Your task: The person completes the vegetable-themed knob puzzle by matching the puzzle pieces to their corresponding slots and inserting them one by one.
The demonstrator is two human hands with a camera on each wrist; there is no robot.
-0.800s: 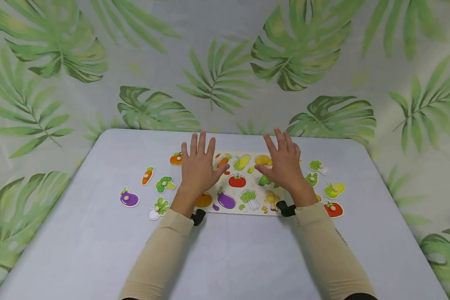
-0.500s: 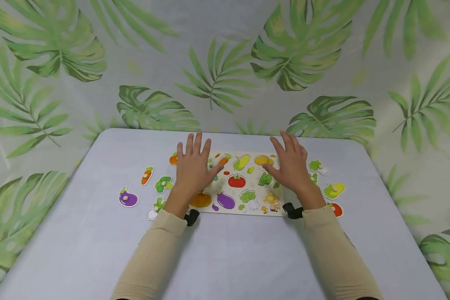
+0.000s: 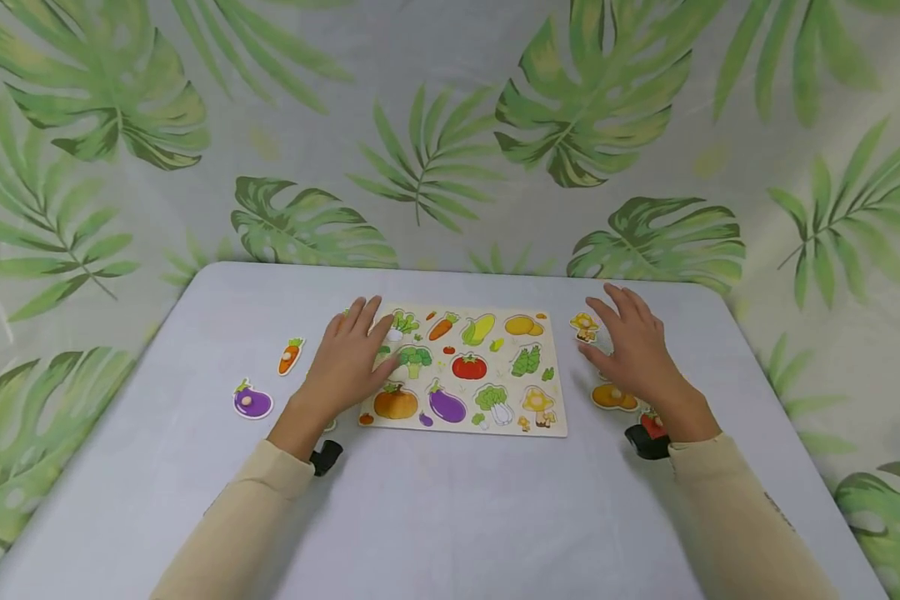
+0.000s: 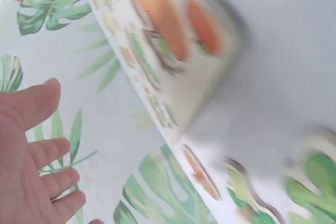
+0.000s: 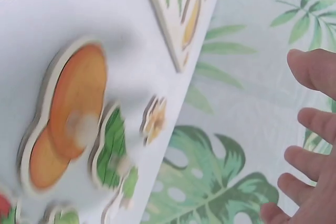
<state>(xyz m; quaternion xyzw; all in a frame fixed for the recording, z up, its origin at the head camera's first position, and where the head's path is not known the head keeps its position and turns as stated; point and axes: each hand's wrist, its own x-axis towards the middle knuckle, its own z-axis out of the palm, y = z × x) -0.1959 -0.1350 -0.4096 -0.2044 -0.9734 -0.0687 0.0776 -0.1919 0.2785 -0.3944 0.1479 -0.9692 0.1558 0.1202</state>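
Note:
A vegetable puzzle board (image 3: 498, 367) lies on the table. My left hand (image 3: 341, 358) is over its left end, fingers extended, thumb spread, holding nothing. To the board's right, my right hand (image 3: 637, 358) hovers with spread fingers, also holding nothing. Near it are knobbed pieces: a mushroom (image 3: 584, 327), a potato (image 3: 613, 397) and a tomato (image 3: 652, 423) partly covered by the wrist camera. In the right wrist view a green leafy piece (image 5: 113, 150) lies between potato and mushroom. Left of my left hand sit a carrot piece (image 3: 290, 356) and an eggplant piece (image 3: 252, 400); the hand and forearm hide other pieces.
The white table (image 3: 450, 508) ends at a back edge against a leaf-patterned cloth (image 3: 435, 167). In the left wrist view, a blurred broccoli piece (image 4: 317, 182) lies beside the board's corner.
Both hands have moved apart and nearer the body, the left hand leftward and the right hand rightward. More of the board shows between them. The board and pieces stay put.

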